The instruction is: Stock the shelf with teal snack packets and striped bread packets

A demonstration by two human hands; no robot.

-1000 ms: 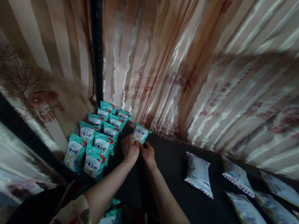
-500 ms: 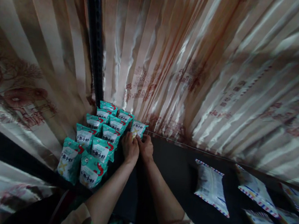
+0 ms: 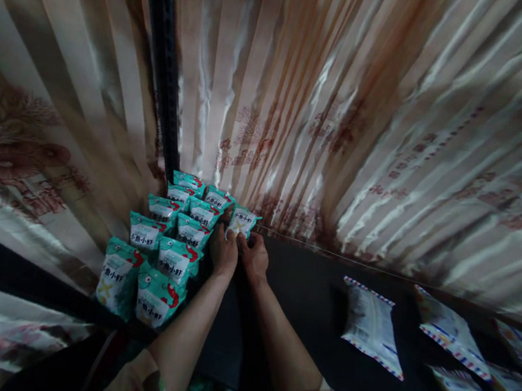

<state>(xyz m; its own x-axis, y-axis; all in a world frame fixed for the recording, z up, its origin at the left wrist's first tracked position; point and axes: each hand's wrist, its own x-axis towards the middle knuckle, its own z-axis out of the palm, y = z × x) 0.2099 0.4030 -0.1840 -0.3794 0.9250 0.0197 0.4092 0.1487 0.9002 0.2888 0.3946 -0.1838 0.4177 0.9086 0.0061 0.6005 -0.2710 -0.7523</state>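
Both hands meet at the back of a dark shelf (image 3: 305, 292). My left hand (image 3: 224, 252) and my right hand (image 3: 254, 256) grip the lower edge of one teal snack packet (image 3: 242, 220), which stands upright against the curtain, just right of the rows. To its left, several matching teal snack packets (image 3: 164, 243) stand in two rows running from the back corner toward me. Both forearms reach in from the bottom, in patterned sleeves.
A striped beige curtain (image 3: 349, 124) hangs behind the shelf, with a black upright post (image 3: 161, 58) at the left. Pale packets with red-and-blue edges (image 3: 371, 327) lie flat on the shelf to the right.
Both hands have pushed the teal packet farther back and left, closer to the rows and the curtain. The view has shifted slightly.
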